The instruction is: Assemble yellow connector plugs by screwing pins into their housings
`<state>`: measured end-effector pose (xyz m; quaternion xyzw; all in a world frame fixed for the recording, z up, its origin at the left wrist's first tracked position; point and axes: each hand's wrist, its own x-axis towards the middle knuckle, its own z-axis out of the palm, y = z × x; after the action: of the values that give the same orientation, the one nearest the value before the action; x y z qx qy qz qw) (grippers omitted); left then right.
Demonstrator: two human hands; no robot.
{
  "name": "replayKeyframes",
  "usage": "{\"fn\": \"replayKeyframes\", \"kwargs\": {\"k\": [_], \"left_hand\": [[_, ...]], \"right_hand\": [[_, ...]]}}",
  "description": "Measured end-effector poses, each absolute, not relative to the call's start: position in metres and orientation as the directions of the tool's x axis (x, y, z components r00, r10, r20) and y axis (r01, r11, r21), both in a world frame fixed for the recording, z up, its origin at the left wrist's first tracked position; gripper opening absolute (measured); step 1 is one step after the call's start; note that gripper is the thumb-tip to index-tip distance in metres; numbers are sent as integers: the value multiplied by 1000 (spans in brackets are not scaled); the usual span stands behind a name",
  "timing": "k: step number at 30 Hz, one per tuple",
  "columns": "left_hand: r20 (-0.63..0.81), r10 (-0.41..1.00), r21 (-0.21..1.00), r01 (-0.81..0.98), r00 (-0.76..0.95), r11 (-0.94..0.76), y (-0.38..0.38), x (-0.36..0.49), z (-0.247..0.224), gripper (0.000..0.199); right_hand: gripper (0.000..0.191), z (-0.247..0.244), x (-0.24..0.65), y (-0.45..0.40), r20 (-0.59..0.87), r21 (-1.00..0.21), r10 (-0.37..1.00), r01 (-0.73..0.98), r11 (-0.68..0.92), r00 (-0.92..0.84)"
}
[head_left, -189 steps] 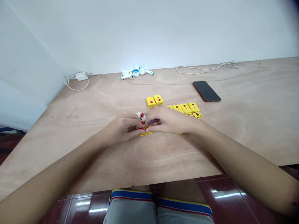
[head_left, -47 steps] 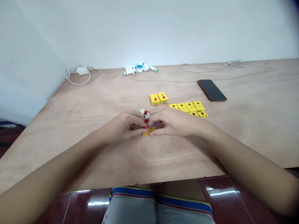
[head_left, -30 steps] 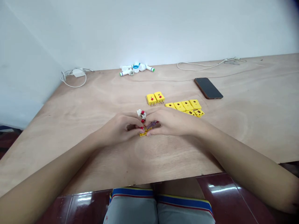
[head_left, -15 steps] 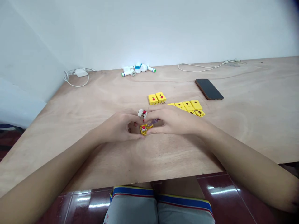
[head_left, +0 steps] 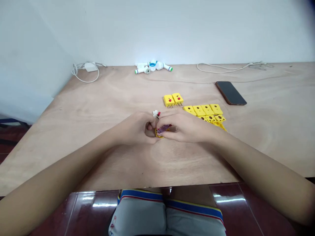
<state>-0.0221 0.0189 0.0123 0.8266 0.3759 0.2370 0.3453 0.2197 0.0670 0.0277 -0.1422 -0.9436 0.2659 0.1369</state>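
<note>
My left hand (head_left: 134,127) is closed, thumb and fingertips pinching a small yellow plug shell (head_left: 160,136) at the table's middle. Most of the shell is hidden behind fingers. My right hand (head_left: 180,126) meets it from the other side, its thumb and fingers closed on a small translucent purple piece (head_left: 163,128) that lies across the shell; its exact kind is unclear. Just beyond the fingertips sit small white parts (head_left: 155,113) with a red bit (head_left: 158,114), partly covered by the hands.
Two yellow plugs (head_left: 173,100) with metal pins and red dots stand behind my hands. Several yellow shells (head_left: 206,109) lie in rows at the right. Farther back are a phone (head_left: 230,93), white cables (head_left: 221,69), a charger (head_left: 90,67) and white tubular parts (head_left: 153,66).
The view has shifted slightly, moving the scene right. The purple piece now lies over the yellow shell, and the red part inside is hidden. More yellow pieces show beside my right wrist.
</note>
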Motion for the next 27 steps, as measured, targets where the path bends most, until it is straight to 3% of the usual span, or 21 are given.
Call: {"fn": "replayKeyframes", "kwargs": {"k": [9,21,27], "left_hand": [[70,813,836,411,577,-364,16,-19,11,18],[85,798,839,390,597,-380,19,-20,10,20],[72,801,843,393,594,-368,18,-19,13,17]], "right_hand": [[12,26,225,69,210,-567,331,160,808,-920],[25,34,222,63,183,-438,282,179,881,-942],[19,33,223,70,159,-504,298,182,844,-941]]}}
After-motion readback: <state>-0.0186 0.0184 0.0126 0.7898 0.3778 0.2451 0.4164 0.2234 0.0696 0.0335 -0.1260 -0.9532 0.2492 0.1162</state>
